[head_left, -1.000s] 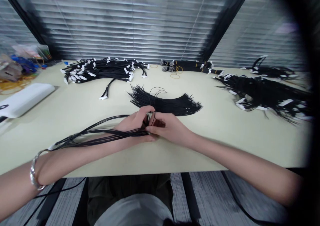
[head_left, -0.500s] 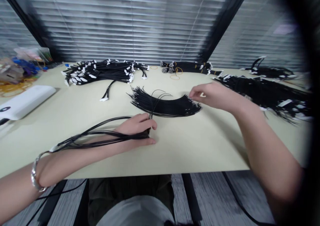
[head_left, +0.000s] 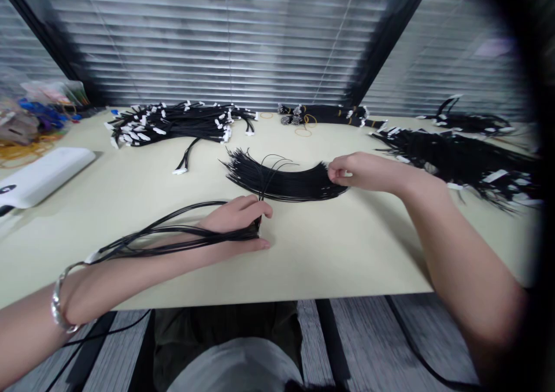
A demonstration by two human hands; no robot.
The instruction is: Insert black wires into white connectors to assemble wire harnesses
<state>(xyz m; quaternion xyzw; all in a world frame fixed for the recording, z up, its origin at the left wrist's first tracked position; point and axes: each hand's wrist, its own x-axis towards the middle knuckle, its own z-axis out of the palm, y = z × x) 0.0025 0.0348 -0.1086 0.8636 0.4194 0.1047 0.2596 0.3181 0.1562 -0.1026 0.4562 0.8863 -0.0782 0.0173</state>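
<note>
A curved bundle of thin black wires lies at the middle of the table. My right hand is at its right end, fingers pinched together on the wire ends; how many wires are between them is hidden. Near the front, my left hand is closed around several long black cables, which loop back over the forearm to a white connector. A few thin wires rise from the left fingers and cross over the curved bundle.
Black cables with white connectors are piled at the back left. Tied bundles and yellow rubber bands lie at the back. More cables are on the right. A white device sits at the left.
My right hand has moved slightly down onto the right end of the curved wire bundle, and its fingers have come closer together. My left hand has hardly moved.
</note>
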